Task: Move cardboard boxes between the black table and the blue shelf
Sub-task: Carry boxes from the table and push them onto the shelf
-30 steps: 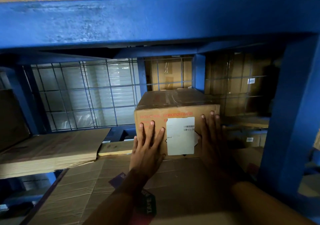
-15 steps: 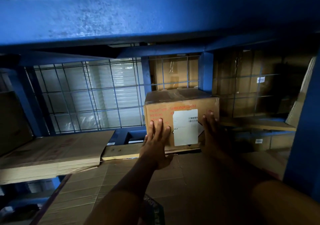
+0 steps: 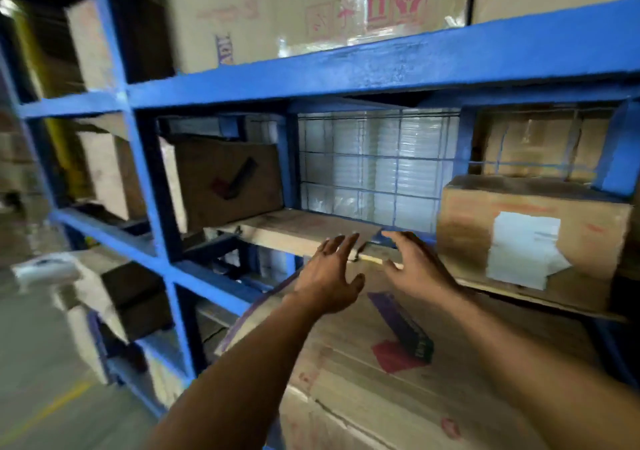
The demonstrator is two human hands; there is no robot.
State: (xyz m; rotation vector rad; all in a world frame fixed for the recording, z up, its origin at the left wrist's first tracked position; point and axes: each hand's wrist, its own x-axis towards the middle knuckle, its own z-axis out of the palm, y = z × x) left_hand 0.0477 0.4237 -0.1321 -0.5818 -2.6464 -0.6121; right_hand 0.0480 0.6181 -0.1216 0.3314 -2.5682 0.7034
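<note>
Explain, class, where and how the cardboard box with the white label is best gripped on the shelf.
Probably grip the cardboard box by its two short side faces, reaching in from the open front of the blue shelf. It sits upright and square with its labelled face outward; both hands, left and right, are empty.

Brown cardboard box (image 3: 533, 228) with a white label is parked upright on the blue shelf (image 3: 381, 65) — right side of the bay; bigger boxes (image 3: 311, 13) are stacked above.
</note>
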